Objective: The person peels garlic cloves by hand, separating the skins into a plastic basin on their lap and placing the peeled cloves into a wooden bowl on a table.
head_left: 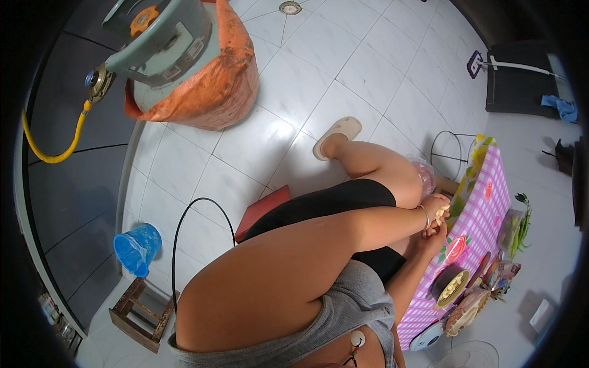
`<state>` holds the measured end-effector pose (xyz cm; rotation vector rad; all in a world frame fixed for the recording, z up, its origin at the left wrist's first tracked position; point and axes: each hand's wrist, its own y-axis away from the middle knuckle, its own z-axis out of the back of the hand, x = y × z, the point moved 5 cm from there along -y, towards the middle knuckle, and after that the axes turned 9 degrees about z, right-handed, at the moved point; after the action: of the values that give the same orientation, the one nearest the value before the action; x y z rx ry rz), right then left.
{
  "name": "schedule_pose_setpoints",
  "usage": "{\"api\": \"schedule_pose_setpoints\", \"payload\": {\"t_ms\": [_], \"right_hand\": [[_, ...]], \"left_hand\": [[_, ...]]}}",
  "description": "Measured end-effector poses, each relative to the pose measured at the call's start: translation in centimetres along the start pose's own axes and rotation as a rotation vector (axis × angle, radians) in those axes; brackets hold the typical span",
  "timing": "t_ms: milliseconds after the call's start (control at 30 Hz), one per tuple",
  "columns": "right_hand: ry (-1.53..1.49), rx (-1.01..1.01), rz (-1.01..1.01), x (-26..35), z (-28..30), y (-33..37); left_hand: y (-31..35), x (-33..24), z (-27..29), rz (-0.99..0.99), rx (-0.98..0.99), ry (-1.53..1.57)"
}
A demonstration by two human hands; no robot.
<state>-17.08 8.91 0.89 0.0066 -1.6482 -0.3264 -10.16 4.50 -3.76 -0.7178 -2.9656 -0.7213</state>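
Observation:
My left hand (434, 204), with a bracelet at its wrist, is closed around several small pale yellow pieces (441, 214) that look like peeled cloves. Just below it, my right hand (437, 236) has its fingers bent together against the left fingers; what it pinches is too small to make out. Both hands are at the edge of a table with a pink checked, flowered cloth (423, 302). On that cloth, close to my right forearm, stands a dark bowl (443, 283) with similar pale pieces (454, 287) in it.
Green chillies (523, 230) and filled bags (504, 270) lie past the bowl, by the wall. A pink plastic bag (422, 172) is near my knee. On the tiled floor stand a gas cylinder (169, 52) in an orange sack, a blue bucket (138, 248) and a wooden stool (132, 313).

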Motion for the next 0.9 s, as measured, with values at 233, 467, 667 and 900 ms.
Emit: {"api": "schedule_pose_setpoints", "payload": {"t_ms": [233, 467, 667, 900], "right_hand": [[-0.346, -0.122, -0.113, 0.7, 1.1, 0.6], [0.11, 0.09, 0.169, 2.1, -0.6, 1.9], [0.111, 0.117, 0.206, 2.5, -2.6, 1.7], [-0.23, 0.057, 0.12, 2.2, -2.4, 0.5]], "left_hand": [[1.6, 0.5, -0.9, -0.005, -0.025, -0.078], [2.3, 0.1, -0.9, 0.034, 0.018, -0.027], [0.7, -1.1, -0.2, 0.039, 0.282, 0.032], [4.5, -7.4, -2.8, 0.094, 0.284, 0.048]]}}
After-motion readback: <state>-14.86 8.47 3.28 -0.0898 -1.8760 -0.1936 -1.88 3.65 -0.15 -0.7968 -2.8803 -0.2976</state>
